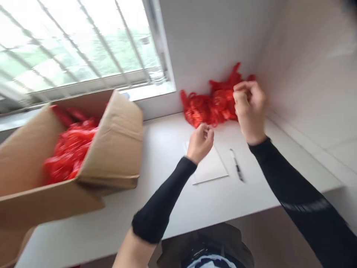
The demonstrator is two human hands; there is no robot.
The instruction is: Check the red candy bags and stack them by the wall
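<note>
My left hand (pixel 199 143) is closed, its thumb against curled fingers, over the far edge of a white pad or sheet stack (pixel 212 169). Just beyond its fingertips lies a heap of red plastic bags (pixel 198 109), gathered in bundles against the back wall. My right hand (pixel 250 111) is raised at the heap's right end, fingers curled in a pinch and slightly blurred. Whatever either hand holds, if anything, cannot be made out. A dark and white pen (pixel 237 165) lies on the table to the right of the pad.
On the left, an open cardboard box (pixel 111 139) holds more red plastic bags (pixel 75 147). The white table (pixel 164 149) meets a wall at the back and right. A clear bottle (pixel 156 74) stands on the sill of a barred window. A dark bag-like thing (pixel 173 251) is below the front edge.
</note>
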